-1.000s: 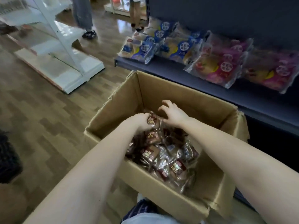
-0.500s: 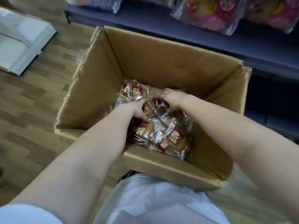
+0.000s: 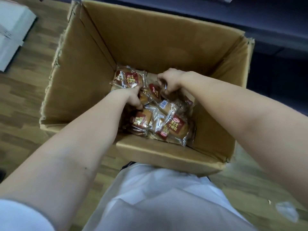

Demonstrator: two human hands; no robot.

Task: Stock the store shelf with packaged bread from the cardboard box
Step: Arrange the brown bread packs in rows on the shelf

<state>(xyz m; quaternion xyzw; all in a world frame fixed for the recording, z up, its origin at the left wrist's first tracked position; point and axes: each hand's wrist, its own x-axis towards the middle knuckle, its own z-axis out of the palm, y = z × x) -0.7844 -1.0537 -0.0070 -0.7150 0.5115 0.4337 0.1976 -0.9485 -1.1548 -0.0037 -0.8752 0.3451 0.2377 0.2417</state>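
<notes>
Reaching into the cardboard box [image 3: 150, 39], the left hand [image 3: 131, 97] and right hand [image 3: 171, 80] each grip bread packets [image 3: 154, 91] — fingers curled round wrappers.

- Cardboard box [image 3: 150, 39]: plain tan-brown, paler along the torn rims.
- Bread packets [image 3: 176, 127] inside the box: clear glossy wrap, dark red labels with yellow characters, golden-brown bread showing through.
- Floor [image 3: 25, 90] left of the box: brown wood-grain planks, mixed light and dark.
- Shelf [image 3: 250, 19] beyond the box: dark blue-grey.
- Stand [image 3: 11, 30] far left of the box: white.
- Shirt [image 3: 158, 197] below the box: white.
</notes>
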